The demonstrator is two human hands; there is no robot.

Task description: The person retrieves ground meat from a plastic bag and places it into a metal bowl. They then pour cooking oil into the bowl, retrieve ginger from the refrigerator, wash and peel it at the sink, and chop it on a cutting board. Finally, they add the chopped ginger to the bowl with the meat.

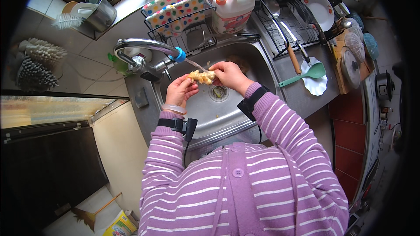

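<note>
A knobbly piece of ginger root (202, 77) is held above the steel sink basin (200, 118). My left hand (182, 90) grips its left end between thumb and fingers. At the right end, the fingers of my right hand (229, 76) are closed on it. Water runs from the curved chrome faucet (151, 43), through its blue nozzle (179, 55), onto the root and the right fingertips. Below lies the sink drain (219, 93), with a greenish scrap in it. Something brownish sits in the far part of the basin, too dim to name.
Behind the sink stand a wire rack with dotted cloths (177, 11) and a white pump jug (233, 11). To the right are a dish rack (308, 16), a green spoon (316, 71) on a white scalloped dish (316, 87), and a glass lid (350, 67). A dark block (141, 98) lies left.
</note>
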